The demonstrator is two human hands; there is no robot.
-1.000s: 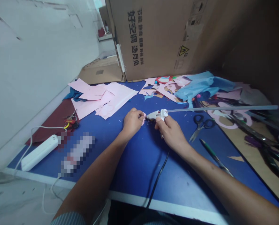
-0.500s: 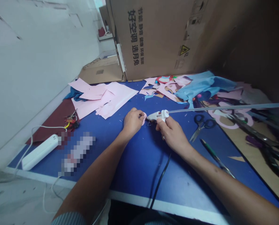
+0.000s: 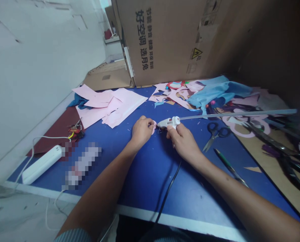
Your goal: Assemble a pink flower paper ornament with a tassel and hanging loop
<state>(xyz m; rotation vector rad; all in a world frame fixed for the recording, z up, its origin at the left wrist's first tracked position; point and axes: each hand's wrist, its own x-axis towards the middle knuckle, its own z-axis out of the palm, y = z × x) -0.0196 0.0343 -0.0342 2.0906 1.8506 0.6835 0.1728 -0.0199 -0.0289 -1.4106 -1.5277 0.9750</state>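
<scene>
The left hand was curled, its fingertips pinching a small pink piece (foam or paper, I could not tell) just beside the nozzle of a white hot-glue gun, whose body the right hand wrapped in a firm grip. A clear glue stick ran from the back of the gun, out past the right hand. Doing this well would seem to call for a close, steady nozzle, with the left fingertips kept clear of its tip. There was one gun, one stick and one pink piece in hand, with one black-handled pair of scissors right of the right hand and one green pen-like tool near it, all on the blue surface.
</scene>
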